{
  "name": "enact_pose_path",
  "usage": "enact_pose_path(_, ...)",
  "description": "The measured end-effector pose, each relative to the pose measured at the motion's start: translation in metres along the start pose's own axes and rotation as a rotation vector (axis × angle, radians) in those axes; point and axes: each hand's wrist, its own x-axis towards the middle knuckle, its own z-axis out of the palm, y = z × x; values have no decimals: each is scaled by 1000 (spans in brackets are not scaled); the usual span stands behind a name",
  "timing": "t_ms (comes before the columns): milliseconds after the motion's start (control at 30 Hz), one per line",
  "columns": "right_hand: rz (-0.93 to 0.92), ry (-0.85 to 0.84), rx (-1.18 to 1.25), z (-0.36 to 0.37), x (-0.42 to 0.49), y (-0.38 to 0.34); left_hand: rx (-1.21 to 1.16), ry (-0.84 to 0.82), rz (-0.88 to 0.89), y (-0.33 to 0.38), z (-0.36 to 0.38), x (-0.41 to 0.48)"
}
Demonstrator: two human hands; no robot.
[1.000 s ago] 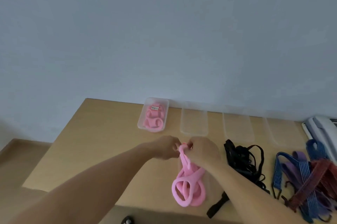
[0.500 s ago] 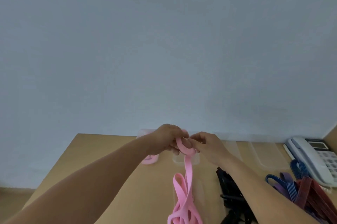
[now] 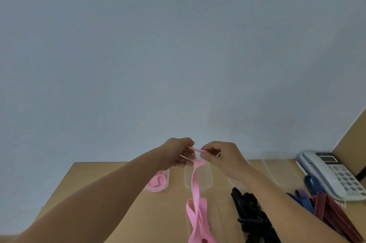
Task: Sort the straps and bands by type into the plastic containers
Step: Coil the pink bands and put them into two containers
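Raised close together on outstretched forearms, the left hand [image 3: 176, 153] and right hand [image 3: 223, 157] each pinch the pink band [image 3: 195, 183].

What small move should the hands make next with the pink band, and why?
Probably carry the pink band left, toward the leftmost container. The left hand and the right hand pinch the band's top end, the rest hangs loose, and that container already holds pink bands.

Bare table [image 3: 162, 213] open left of my hanging pink band [image 3: 195, 187], black straps [image 3: 251, 215], striped bands [image 3: 332, 213], telephone [image 3: 326, 171] crowding my right
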Motion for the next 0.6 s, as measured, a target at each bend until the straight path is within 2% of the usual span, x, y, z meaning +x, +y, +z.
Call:
enact_pose_path(133, 36, 6, 111, -11, 9, -12, 156, 102, 84, 2, -9, -3)
enact_pose_path(167, 37, 2, 134, -13, 11, -18, 151, 85, 132, 2, -10, -4)
enact_pose_path(233, 26, 22, 168, -19, 16, -29, 53, -58, 215, 6, -10, -8)
enact_pose_path(333, 11, 110, 240, -27, 24, -43, 14, -207, 276, 15, -9, -20)
enact_pose_path(433, 7, 192, 251, -31, 29, -51, -51, -227, 315, 25, -9, -29)
enact_pose_path(600, -62, 204, 164, -30, 26, -50, -125, -229, 263, 36, -11, -37)
